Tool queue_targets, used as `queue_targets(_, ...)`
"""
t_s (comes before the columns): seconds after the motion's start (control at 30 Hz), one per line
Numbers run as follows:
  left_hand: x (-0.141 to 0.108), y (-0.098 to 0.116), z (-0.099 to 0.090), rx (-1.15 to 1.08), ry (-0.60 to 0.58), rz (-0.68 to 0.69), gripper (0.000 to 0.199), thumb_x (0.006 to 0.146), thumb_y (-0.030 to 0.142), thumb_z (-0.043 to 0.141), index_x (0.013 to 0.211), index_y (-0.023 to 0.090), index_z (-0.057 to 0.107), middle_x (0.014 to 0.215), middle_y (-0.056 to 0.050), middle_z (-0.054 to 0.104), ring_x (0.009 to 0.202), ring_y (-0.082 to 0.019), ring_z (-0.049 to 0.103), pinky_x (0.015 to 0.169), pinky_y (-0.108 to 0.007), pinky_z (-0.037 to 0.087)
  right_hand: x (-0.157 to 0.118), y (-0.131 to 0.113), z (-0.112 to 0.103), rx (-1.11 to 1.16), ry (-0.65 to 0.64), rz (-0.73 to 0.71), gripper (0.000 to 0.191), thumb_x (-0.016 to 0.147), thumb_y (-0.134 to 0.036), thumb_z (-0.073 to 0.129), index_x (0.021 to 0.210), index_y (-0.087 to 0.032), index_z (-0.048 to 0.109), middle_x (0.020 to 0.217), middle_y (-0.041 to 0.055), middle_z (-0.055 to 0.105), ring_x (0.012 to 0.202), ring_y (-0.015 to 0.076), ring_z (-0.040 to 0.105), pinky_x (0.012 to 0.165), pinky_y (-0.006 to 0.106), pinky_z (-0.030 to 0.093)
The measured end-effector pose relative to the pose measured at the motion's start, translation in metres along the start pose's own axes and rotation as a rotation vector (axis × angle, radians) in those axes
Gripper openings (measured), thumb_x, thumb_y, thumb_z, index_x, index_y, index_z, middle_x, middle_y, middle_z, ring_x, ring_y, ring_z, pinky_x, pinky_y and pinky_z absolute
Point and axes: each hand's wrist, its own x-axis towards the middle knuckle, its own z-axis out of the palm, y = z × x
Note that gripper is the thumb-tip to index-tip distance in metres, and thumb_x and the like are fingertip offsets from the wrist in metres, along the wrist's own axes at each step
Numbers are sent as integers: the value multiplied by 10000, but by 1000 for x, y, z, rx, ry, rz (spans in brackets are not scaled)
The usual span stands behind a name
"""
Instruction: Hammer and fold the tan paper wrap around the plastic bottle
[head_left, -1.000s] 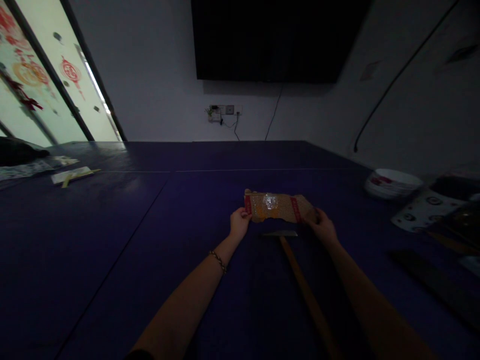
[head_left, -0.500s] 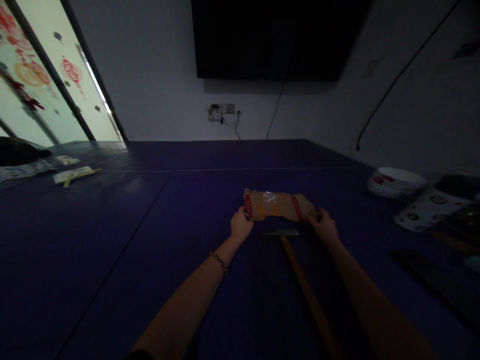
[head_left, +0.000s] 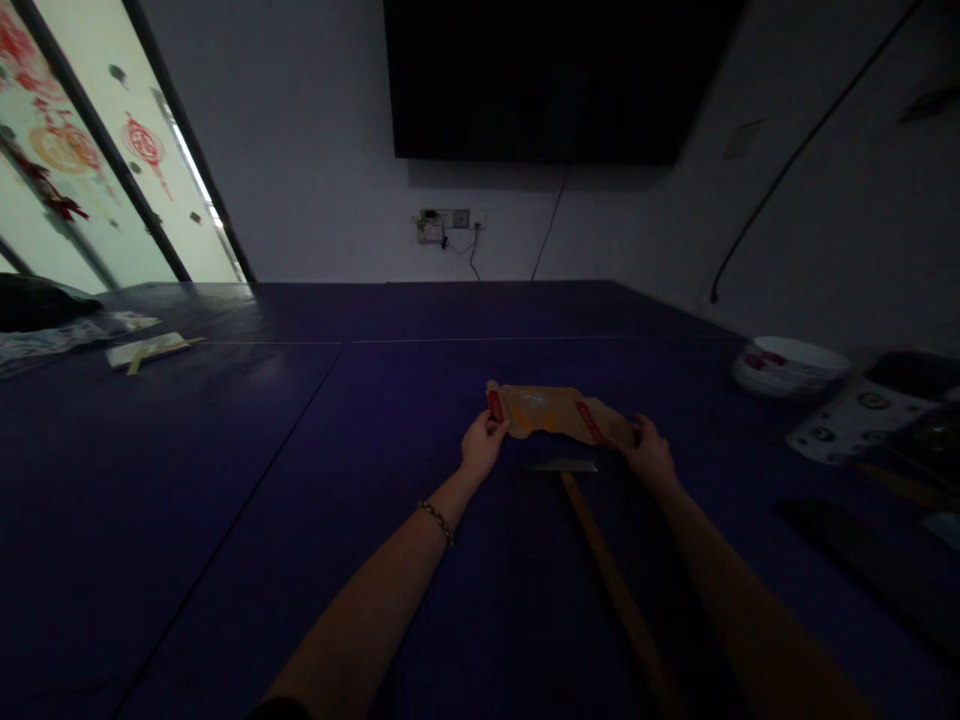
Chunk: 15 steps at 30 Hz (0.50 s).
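Both hands hold a tan packet (head_left: 551,411) with red bands and a shiny orange patch, stretched out over the purple tabletop. My left hand (head_left: 483,446) grips its left end, thumb and fingers closed. At the opposite end, my right hand (head_left: 649,452) pinches the right corner, some of its fingers hidden. What the packet contains is too blurred to tell. Just below it, between my forearms, lies a hammer (head_left: 611,575) with a thin metal head and a long wooden handle pointing toward me.
Stacked white bowls (head_left: 787,367) stand at the right, beside a patterned white item (head_left: 840,425). A dark flat object (head_left: 862,560) lies nearer me. Some papers (head_left: 148,349) rest at the far left. A screen (head_left: 562,80) hangs on the wall behind the purple table (head_left: 225,450).
The packet's right part has bent and dipped slightly, and its surface looks smoother and blurred. My hands keep their grip, with the left shifted only a little. The hammer stays put.
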Motion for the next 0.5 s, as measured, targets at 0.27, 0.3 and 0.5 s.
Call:
queue_targets(0.27,1,-1,-2,-11,129,-14,214,678,80,562,880,149,578,694,-3,640,660,-118,600,623,-203,436,4,10,6,190,31,-166,697,673,-421,525,1271,-146,295,1100,125,551,913,242,545,809,388,425)
queue_targets(0.3,1,0,-3,22,140,-28,186,667,75,569,837,148,583,683,-3,636,654,-120,598,619,-207,432,4,10,7,179,23,-174,680,684,-413,515,1273,-151,296,1107,121,550,924,239,543,817,386,423)
queue_targets(0.5,-6,8,-7,191,121,-55,342,624,92,621,952,148,546,715,-31,651,683,-153,605,632,-234,419,1,4,5,27,-41,-134,588,731,-375,469,1271,-189,330,1150,105,537,1031,258,499,845,410,402)
